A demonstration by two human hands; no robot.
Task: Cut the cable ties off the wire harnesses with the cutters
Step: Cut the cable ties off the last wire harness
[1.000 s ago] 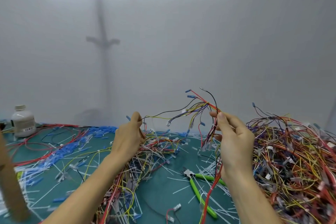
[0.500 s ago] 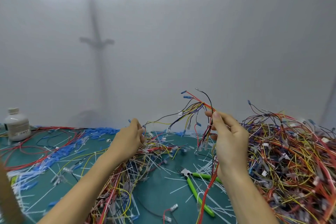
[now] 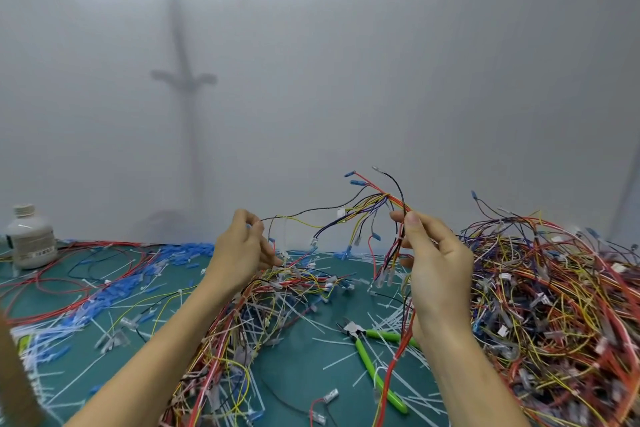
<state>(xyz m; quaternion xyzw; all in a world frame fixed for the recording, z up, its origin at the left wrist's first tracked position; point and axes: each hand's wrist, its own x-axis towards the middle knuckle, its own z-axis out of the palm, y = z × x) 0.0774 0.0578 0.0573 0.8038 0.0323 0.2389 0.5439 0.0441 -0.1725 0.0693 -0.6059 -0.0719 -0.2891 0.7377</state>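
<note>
The right grip [image 3: 433, 270] pinches a wire harness [image 3: 367, 204] between thumb and fingertips, just below the point where its strands fan out. The left grip [image 3: 239, 253] pinches the far end of one thin strand. The harness hangs stretched between the two, raised above the bench [image 3: 294, 378].

I judge it very light and limp. The thin insulated wires will sag, twist and snag on neighbours, and the small terminals could catch or bend. The best hold is probably on the bundled trunk close beside a tie, so the tie stands proud for the blades. A pale band near the right thumb may be one, though it is too small to tell.

The cutters [image 3: 374, 354], green-handled, lie untouched on the bench below the right wrist among cut tie offcuts [image 3: 346, 360]. A big tangle of harnesses [image 3: 554, 305] is heaped to the right.

The only container is a capped white bottle [image 3: 31, 236] at far left; its contents cannot be seen.
</note>
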